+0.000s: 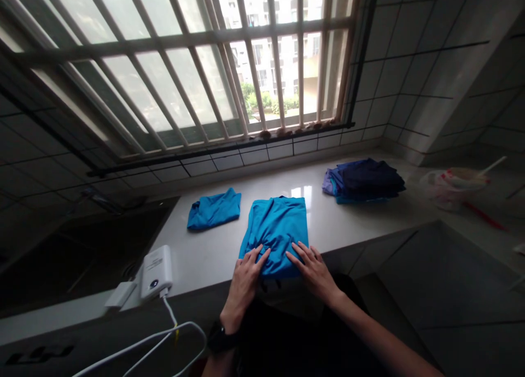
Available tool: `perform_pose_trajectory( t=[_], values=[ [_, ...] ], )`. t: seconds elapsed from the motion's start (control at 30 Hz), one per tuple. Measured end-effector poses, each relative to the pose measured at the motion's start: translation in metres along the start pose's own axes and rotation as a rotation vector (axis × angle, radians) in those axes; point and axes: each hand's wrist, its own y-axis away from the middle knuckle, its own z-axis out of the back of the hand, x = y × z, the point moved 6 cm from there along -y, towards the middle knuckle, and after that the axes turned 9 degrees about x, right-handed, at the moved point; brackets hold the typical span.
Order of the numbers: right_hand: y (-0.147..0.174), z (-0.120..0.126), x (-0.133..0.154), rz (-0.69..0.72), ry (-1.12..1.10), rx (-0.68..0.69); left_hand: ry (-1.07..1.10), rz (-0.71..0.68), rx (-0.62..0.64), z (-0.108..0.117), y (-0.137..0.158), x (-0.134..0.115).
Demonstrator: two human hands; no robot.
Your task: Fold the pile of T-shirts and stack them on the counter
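A bright blue piece of clothing point(281, 218), folded into a rough rectangle, lies at the front edge of the counter with its near end hanging slightly over. My left hand point(248, 270) rests on its near left corner, fingers stretched out over the wrinkled cloth. On the near right part lies my right hand point(312, 265), fingers spread on the fabric. Both palms face down, and neither hand grips anything visibly. Left of it sits a smaller folded blue cloth point(214, 209). A stack of dark blue and purple folded clothes point(363, 180) stands at the back right.
A white power bank point(156, 273) with a cable and a small white block point(121, 295) lie by the dark sink point(82, 256) at left. A plastic-wrapped container point(455, 185) stands far right. A barred window point(229, 38) is behind the pale counter point(197, 262).
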Motion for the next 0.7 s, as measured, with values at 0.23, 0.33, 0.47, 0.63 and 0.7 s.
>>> perform_pose_trajectory(
  t=[0.23,0.33,0.47,0.63,0.7],
  values=[
    [-0.007,0.020,-0.009,0.058,-0.142,-0.232,0.198,-0.001,0.017,0.042,0.007,0.019],
    [-0.028,0.050,-0.032,-0.025,-0.337,-0.254,0.275,0.042,-0.193,0.083,-0.006,0.025],
    [-0.081,0.071,-0.079,-0.325,-0.447,-0.351,0.246,0.229,-0.374,0.112,-0.060,0.030],
    [-0.117,0.029,-0.097,-0.462,-0.288,-0.095,0.229,0.348,-0.032,0.052,-0.114,0.028],
    [-0.114,0.013,-0.096,-0.468,-0.253,-0.043,0.275,0.411,-0.001,0.029,-0.113,0.033]
  ],
)
